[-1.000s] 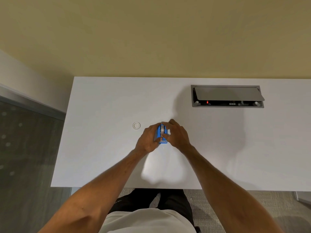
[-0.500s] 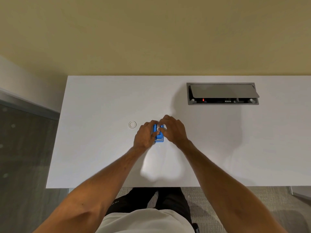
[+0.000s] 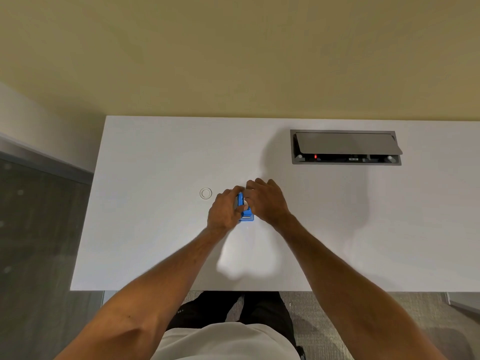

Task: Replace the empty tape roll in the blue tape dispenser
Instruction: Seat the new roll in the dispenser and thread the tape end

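Blue plastic shows between my two hands: the blue tape dispenser (image 3: 245, 213) sits on the white desk (image 3: 155, 229), about midway between the far edge and the near edge, and nearer the left edge than the grey cable box. Most of it is hidden. I can see only a strip of its top and its near end, which points toward the near edge.

My left hand (image 3: 224, 209) is wrapped round the dispenser's left side, fingers curled over its far end and thumb lying along the body, so those fingers are gripping it. My right hand (image 3: 266, 201) comes in from the other side. Its fingers are bent and arched over the far end, touching the fingertips of the left, and the thumb is tucked in against the dispenser, so this hand grips it too. A small whitish piece (image 3: 245, 202) shows in the gap between the thumbs; it is too small to make out what it is.

Just beside my left hand, toward the left edge, a small clear ring (image 3: 205, 193) lies flat on the desk, apart from the dispenser. Near the far edge, well to the right, the cable box (image 3: 345, 148) is sunk into the desk with its grey lid tilted up and a red light inside.
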Demonstrator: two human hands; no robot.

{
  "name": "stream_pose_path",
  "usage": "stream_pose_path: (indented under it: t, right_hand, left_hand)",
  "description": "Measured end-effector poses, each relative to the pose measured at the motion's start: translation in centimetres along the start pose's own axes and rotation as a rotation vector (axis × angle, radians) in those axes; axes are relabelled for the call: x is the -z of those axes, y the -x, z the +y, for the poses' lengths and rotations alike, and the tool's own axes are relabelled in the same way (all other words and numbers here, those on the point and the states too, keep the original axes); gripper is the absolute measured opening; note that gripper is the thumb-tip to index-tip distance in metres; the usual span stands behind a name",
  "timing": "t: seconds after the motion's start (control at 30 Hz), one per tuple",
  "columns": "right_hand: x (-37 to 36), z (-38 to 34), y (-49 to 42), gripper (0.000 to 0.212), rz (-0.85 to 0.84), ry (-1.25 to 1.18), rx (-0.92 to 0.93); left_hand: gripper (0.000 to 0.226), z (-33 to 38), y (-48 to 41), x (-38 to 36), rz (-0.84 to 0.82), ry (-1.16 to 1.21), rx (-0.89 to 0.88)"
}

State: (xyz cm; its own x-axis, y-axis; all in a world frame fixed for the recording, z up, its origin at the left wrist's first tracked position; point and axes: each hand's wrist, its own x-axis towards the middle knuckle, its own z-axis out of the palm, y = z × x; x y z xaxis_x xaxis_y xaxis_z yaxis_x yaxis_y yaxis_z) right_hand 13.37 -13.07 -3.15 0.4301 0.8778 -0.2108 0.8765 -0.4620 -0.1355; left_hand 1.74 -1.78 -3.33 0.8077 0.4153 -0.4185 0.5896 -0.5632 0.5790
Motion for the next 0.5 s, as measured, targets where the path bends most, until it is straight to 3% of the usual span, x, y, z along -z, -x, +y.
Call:
stream_pose_path:
  t: [0.5]
  right_hand:
    - [-0.21, 0.03, -0.15, 0.036, -0.002, 0.034, 0.098]
  left_hand:
    - [0.040, -0.17, -0.08, -0.17, -0.007, -0.073, -0.007]
